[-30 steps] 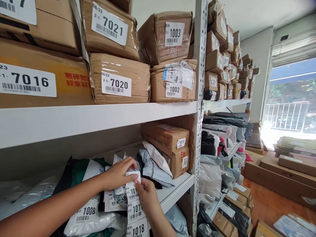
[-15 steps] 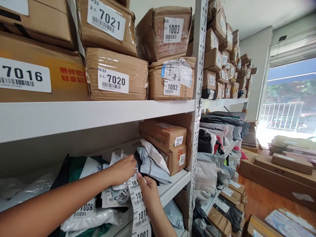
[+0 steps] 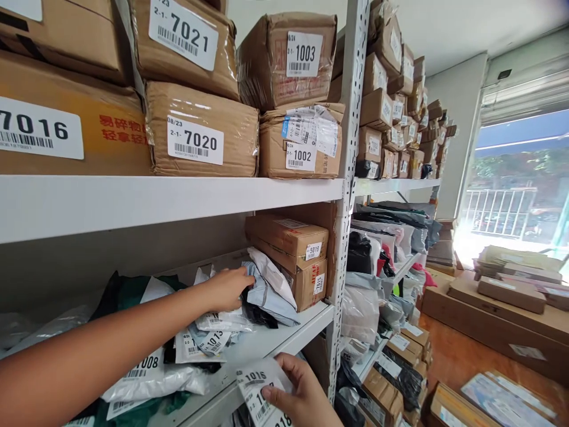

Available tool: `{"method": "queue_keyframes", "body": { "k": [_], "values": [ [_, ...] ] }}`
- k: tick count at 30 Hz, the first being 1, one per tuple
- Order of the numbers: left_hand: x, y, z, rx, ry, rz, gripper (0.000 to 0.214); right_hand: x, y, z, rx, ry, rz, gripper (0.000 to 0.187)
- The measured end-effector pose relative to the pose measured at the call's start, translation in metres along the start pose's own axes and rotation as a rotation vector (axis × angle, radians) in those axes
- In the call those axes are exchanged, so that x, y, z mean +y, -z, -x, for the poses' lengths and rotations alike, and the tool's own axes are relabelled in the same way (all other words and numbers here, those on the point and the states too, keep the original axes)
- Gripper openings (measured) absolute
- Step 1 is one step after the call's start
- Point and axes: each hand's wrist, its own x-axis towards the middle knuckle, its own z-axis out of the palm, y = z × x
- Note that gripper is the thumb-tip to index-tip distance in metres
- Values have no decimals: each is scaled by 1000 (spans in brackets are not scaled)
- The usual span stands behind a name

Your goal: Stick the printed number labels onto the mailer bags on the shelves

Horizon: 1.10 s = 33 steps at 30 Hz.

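My left hand reaches across the lower shelf, its fingers closed at the left edge of a grey-blue mailing bag. A white mailing bag lies over that bag, and something black shows beneath. Low in front of the shelf edge, my right hand pinches a strip of printed barcode labels between thumb and fingers; 1016 can be read on it. Under my left forearm lie several plastic parcels, among them a white parcel labelled 1008 and a parcel with a 1013 label.
Two cardboard boxes are stacked at the lower shelf's right end, by the perforated post. Labelled cartons line the white upper shelf. Further right, another rack holds many parcels, with flat boxes on the floor.
My left hand has left the label strip and moved to the grey-blue bag. My right hand has drawn the strip lower and to the right. The view has shifted slightly.
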Motion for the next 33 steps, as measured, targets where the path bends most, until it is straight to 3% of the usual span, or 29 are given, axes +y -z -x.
{"method": "queue_keyframes", "body": {
  "k": [3,7,9,13,16,21,24,28,33],
  "values": [
    [-2,1,-16,79,-98,150,20,-12,6,2,-135,29,-39,41],
    [-1,-11,-27,122,-20,173,32,-25,0,-17,-53,81,61,42],
    [-1,-16,-28,120,-59,160,38,-27,-8,-32,-11,75,3,45],
    [-4,-19,-29,-39,-253,188,20,-24,-17,-64,163,59,-175,51],
    [-5,-19,-28,-110,-317,183,17,-22,-14,-78,289,82,-152,49],
    [0,-6,-28,-219,-245,131,40,-17,-8,-89,373,130,73,48],
    [2,2,-31,-286,-183,125,27,-14,-9,-92,398,120,151,39],
    [2,-3,-35,-229,-180,65,26,-12,-13,-96,426,104,222,32],
    [8,-19,-28,-58,-200,-6,28,-17,-14,-99,441,73,287,38]
  ]
}}
